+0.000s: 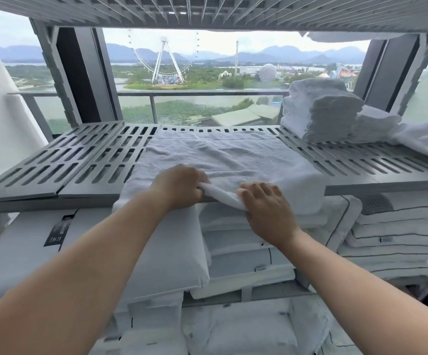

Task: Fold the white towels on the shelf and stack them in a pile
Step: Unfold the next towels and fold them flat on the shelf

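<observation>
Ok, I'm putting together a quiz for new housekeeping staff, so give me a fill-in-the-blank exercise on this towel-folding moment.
1. The spread towel lies on a grey slotted ___.
2. The left hand grips the towel's ___ edge, and the right hand rests on it alongside.
3. The pile of folded towels stands to the ___ of the spread towel.
4. Far outside stands a ___ wheel.
Missing words: shelf; near; right; Ferris.

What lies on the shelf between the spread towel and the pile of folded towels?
Nothing: in the head view, only bare slotted shelf separates the spread towel from the pile.
</observation>
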